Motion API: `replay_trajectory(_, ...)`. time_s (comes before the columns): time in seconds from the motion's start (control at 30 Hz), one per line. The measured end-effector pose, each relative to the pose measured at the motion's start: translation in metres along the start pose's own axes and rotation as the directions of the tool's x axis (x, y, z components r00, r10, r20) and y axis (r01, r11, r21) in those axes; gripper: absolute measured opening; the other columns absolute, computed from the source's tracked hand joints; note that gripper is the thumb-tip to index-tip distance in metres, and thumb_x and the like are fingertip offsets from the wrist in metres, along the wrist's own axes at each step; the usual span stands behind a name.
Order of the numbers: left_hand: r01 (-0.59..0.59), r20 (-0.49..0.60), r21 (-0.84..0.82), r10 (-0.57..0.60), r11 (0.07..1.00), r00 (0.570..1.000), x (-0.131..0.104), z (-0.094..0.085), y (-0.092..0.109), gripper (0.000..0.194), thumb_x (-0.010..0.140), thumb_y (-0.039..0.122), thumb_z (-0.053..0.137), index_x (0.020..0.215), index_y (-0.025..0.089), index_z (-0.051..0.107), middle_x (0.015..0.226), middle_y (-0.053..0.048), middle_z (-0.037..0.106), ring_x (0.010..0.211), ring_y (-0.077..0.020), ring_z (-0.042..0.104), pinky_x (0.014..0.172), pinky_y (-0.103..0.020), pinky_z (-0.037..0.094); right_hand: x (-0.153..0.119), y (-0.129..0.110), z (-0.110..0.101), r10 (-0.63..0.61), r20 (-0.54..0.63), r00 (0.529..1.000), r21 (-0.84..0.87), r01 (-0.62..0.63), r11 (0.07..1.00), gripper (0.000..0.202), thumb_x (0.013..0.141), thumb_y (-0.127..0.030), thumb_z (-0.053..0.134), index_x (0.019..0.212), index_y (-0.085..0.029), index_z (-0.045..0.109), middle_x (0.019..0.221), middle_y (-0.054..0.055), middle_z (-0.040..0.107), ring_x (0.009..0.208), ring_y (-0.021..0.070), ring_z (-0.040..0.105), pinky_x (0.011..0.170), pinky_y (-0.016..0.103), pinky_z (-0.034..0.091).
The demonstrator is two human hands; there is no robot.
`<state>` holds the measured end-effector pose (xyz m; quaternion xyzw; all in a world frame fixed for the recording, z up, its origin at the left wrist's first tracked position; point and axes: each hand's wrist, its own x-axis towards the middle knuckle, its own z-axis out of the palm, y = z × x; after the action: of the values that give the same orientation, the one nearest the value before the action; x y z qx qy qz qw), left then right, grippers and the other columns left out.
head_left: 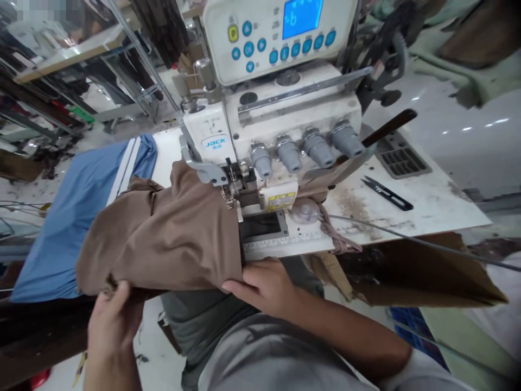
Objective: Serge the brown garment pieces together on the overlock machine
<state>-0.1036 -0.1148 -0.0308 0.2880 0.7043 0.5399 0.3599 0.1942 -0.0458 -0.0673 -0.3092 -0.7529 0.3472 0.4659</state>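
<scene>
A piece of brown fabric [179, 233] spreads over the left part of the machine table, its right edge running up to the presser foot of a white overlock sewing machine [215, 122]. My right hand [266, 285] pinches the near right corner of the fabric, thumb on top and fingers beneath. At the near left edge, my left hand [116, 312] grips the same fabric, thumb over it and other fingers partly hidden below. Under the brown fabric lies blue cloth [77, 201] with white stripes.
Black thread snips [386, 194] lie on the white table [439, 203] to the right, near a grey tray [402, 155]. A grey cable [407, 237] crosses the right side. Below the table edge is an open cardboard box [411, 277].
</scene>
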Motion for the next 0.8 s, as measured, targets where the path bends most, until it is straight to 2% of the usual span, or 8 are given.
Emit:
replay_trajectory(0.07, -0.018, -0.006, -0.080, 0.018, 0.997, 1.000, -0.003, 0.006, -0.003, 0.074, 0.077, 0.061, 0.087, 0.142, 0.036, 0.064, 0.154, -0.003, 0.062, 0.158, -0.0367, 0.037, 0.129, -0.057, 0.036, -0.001, -0.002, 0.002, -0.030, 0.001, 1.000, -0.049, 0.030, 0.998, 0.056, 0.111, -0.044, 0.055, 0.059, -0.021, 0.049, 0.051, -0.005, 0.051, 0.049, 0.0101, 0.048, 0.054, 0.028, 0.031)
replay_trajectory(0.13, 0.072, 0.016, -0.041, -0.071, 0.997, 0.997, -0.005, 0.010, -0.007, 0.078, 0.068, 0.053, 0.096, 0.139, 0.033, 0.067, 0.152, -0.004, 0.064, 0.159, -0.0374, 0.035, 0.133, -0.056, 0.028, -0.002, -0.003, 0.004, -0.033, -0.016, 0.999, -0.063, 0.032, 0.998, 0.057, 0.113, -0.044, 0.050, 0.060, -0.021, 0.050, 0.051, -0.004, 0.054, 0.049, 0.0101, 0.050, 0.054, 0.028, 0.032)
replay_trajectory(0.27, 0.067, -0.051, -0.129, -0.074, 0.989, 0.996, -0.004, 0.008, -0.011, 0.087, 0.063, 0.056, 0.097, 0.140, 0.032, 0.066, 0.152, -0.007, 0.063, 0.160, -0.0411, 0.032, 0.131, -0.063, 0.026, -0.001, -0.003, 0.007, -0.062, -0.087, 0.994, -0.049, 0.057, 0.997, 0.060, 0.113, -0.045, 0.048, 0.059, -0.021, 0.046, 0.048, -0.005, 0.050, 0.045, 0.0083, 0.046, 0.051, 0.027, 0.031)
replay_trajectory(0.37, 0.100, -0.029, -0.041, -0.101, 0.994, 0.994, -0.002, 0.004, -0.008, 0.084, 0.056, 0.047, 0.102, 0.133, 0.027, 0.072, 0.145, -0.010, 0.068, 0.156, -0.0398, 0.039, 0.133, -0.058, 0.024, 0.002, -0.003, 0.008, -0.020, -0.119, 0.993, -0.022, 0.017, 1.000, 0.062, 0.113, -0.047, 0.047, 0.058, -0.021, 0.041, 0.046, -0.006, 0.047, 0.044, 0.0072, 0.042, 0.050, 0.025, 0.029)
replay_trajectory(0.43, 0.056, -0.067, -0.073, -0.061, 0.996, 0.996, -0.002, 0.003, -0.007, 0.075, 0.060, 0.053, 0.099, 0.125, 0.026, 0.075, 0.138, -0.010, 0.072, 0.151, -0.0380, 0.047, 0.130, -0.055, 0.033, 0.004, -0.002, 0.009, 0.023, -0.128, 0.992, -0.009, -0.024, 1.000, 0.063, 0.113, -0.049, 0.046, 0.058, -0.021, 0.038, 0.046, -0.006, 0.044, 0.043, 0.0069, 0.041, 0.049, 0.024, 0.028)
replay_trajectory(0.5, 0.052, -0.099, -0.118, -0.064, 0.992, 0.993, -0.003, 0.002, -0.008, 0.071, 0.056, 0.059, 0.098, 0.114, 0.025, 0.077, 0.125, -0.010, 0.077, 0.140, -0.0387, 0.058, 0.121, -0.054, 0.047, 0.007, 0.000, 0.009, 0.034, -0.129, 0.991, -0.009, -0.035, 0.999, 0.063, 0.113, -0.050, 0.046, 0.058, -0.021, 0.035, 0.045, -0.006, 0.042, 0.044, 0.0069, 0.040, 0.049, 0.024, 0.027)
replay_trajectory(0.63, 0.225, -0.117, -0.065, -0.232, 0.972, 0.966, -0.004, 0.002, -0.012, 0.065, 0.049, 0.051, 0.103, 0.098, 0.018, 0.078, 0.098, -0.009, 0.080, 0.106, -0.0331, 0.074, 0.096, -0.045, 0.063, 0.011, 0.005, 0.009, 0.031, -0.153, 0.988, -0.044, -0.038, 0.998, 0.062, 0.113, -0.049, 0.046, 0.059, -0.021, 0.034, 0.046, -0.006, 0.040, 0.044, 0.0071, 0.039, 0.050, 0.025, 0.026)
replay_trajectory(0.8, 0.074, -0.340, -0.190, -0.136, 0.979, 0.931, -0.005, 0.010, 0.007, 0.055, 0.058, 0.050, 0.100, 0.100, 0.023, 0.076, 0.090, 0.002, 0.077, 0.070, -0.0149, 0.068, 0.069, -0.027, 0.064, 0.012, 0.007, 0.007, 0.038, -0.125, 0.991, -0.018, -0.040, 0.999, 0.061, 0.113, -0.047, 0.046, 0.059, -0.022, 0.035, 0.046, -0.006, 0.042, 0.044, 0.0075, 0.040, 0.050, 0.025, 0.027)
